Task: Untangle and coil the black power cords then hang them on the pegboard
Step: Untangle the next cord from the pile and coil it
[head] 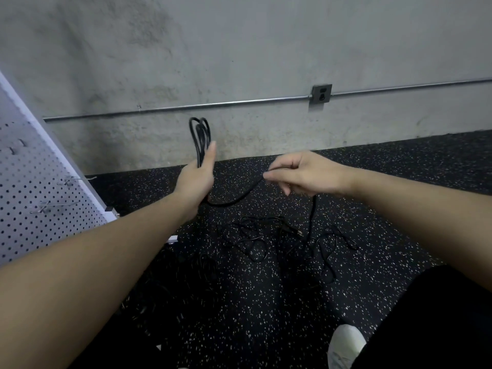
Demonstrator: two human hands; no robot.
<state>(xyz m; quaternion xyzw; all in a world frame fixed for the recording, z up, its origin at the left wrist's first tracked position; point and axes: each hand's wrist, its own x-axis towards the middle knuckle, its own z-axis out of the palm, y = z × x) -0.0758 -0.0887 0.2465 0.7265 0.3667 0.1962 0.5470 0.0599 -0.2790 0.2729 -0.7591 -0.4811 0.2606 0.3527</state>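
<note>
Matt black rubbery cord (200, 134), speckled rubber floor (266, 302), rough concrete wall (239, 49), perforated metal pegboard (34, 187).

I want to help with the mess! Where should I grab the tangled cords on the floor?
Take the plug end sticking out at the right edge of the tangled cords, coming from above. It lies free of the knots, so a pinch grip there pulls cleanly.

Both hands (195, 174) (300, 173) raised, fingers curled.
</note>
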